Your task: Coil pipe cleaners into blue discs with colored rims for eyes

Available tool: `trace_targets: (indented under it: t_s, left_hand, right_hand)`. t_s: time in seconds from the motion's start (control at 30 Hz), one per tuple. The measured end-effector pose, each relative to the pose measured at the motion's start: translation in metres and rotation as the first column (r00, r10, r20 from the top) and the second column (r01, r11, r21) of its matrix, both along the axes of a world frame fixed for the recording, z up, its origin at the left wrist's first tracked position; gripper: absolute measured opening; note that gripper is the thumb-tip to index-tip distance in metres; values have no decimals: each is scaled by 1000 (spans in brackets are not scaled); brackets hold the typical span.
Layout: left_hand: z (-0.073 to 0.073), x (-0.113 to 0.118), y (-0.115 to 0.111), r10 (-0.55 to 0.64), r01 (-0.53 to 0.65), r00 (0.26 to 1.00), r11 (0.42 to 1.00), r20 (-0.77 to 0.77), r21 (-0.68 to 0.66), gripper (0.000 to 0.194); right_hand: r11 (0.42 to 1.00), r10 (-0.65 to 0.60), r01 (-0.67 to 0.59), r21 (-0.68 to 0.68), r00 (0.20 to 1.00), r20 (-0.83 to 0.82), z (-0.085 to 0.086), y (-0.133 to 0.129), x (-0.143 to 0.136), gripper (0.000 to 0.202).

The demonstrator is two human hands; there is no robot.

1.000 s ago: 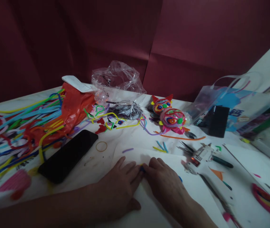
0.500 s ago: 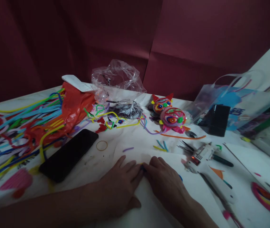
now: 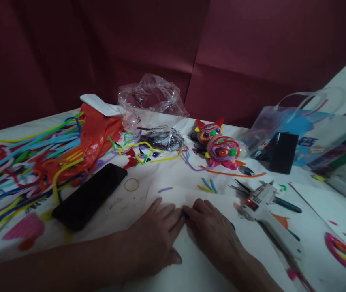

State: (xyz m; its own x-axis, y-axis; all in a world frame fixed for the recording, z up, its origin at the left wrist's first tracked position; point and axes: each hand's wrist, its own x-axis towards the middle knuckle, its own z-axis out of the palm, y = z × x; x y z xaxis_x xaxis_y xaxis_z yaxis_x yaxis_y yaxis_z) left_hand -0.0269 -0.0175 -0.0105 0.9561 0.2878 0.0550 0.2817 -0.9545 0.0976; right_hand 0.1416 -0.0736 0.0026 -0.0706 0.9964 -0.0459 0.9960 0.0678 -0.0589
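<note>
My left hand [image 3: 157, 231] lies on the white paper [image 3: 194, 267] with its fingers stretched out and apart, the fingertips against a small dark blue piece [image 3: 185, 213] that looks like pipe cleaner. From the other side, my right hand [image 3: 211, 223] has its fingers closed on that blue piece, which is mostly hidden. Another bit of blue pipe cleaner [image 3: 233, 227] shows beside the right hand. A short purple piece [image 3: 165, 189] lies beyond the left fingertips. Short light blue pieces [image 3: 210, 185] and a yellow one [image 3: 204, 189] sit ahead of the right hand.
To the right lie a white glue gun [image 3: 278, 229] with a red light and dark-handled pliers [image 3: 287, 205]. A black phone [image 3: 90, 196] and loose pipe cleaners [image 3: 33, 158] are on the left. Behind stand two colourful fuzzy figures [image 3: 221, 150], a clear bag [image 3: 153, 97] and a carrier bag [image 3: 306, 134].
The view has shifted very slightly. Both hands stay together at the blue piece, with barely any visible movement of the fingers.
</note>
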Motion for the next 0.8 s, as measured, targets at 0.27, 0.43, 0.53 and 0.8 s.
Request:
trace_targets:
  t_s: [0.27, 0.43, 0.53, 0.8]
  left_hand:
    - [7, 0, -3, 10, -10, 1000, 1000, -2, -16, 65]
    - [8, 0, -3, 19, -19, 1000, 1000, -18, -13, 63]
    - [8, -1, -2, 17, -17, 1000, 1000, -12, -8, 64]
    - [6, -4, 2, -10, 10, 1000, 1000, 8, -27, 68]
  right_hand:
    - [1000, 18, -18, -18, 1000, 15, 2, 1, 0, 19]
    - [999, 30, -29, -30, 999, 23, 4, 4, -2, 19]
    - [999, 28, -27, -40, 999, 29, 4, 4, -2, 19]
    - [999, 45, -45, -31, 999, 30, 1, 3, 0, 18]
